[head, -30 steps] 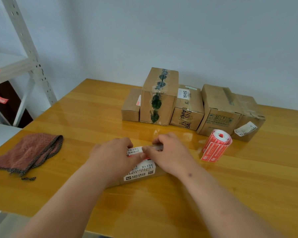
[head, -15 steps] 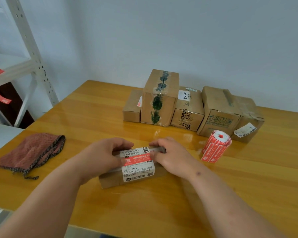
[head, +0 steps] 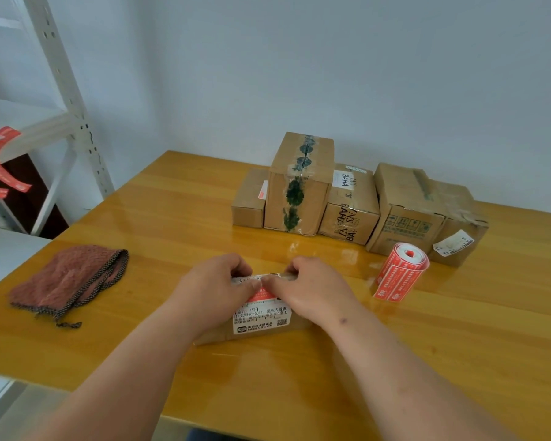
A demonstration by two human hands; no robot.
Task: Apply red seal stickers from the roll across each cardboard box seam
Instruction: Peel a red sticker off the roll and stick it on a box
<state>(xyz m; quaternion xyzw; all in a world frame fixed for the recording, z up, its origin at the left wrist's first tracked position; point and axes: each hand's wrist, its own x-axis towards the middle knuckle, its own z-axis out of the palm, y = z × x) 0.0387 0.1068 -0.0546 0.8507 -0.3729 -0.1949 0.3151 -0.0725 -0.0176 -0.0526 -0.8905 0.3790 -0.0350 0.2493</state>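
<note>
Hands (head: 217, 291) hide most of red sticker (head: 261, 295); label text blurred.

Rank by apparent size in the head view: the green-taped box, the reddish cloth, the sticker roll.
1. Green-taped box and reddish cloth look about alike; the cloth is nearer the camera and lies flat, so I won't rank them.
2. Sticker roll, clearly smallest.

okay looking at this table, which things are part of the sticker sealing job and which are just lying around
Part of the job:
flat cardboard box under both hands
red seal sticker on it
red sticker roll
row of five brown cardboard boxes

Just lying about:
reddish-brown folded cloth
white metal shelving
</note>
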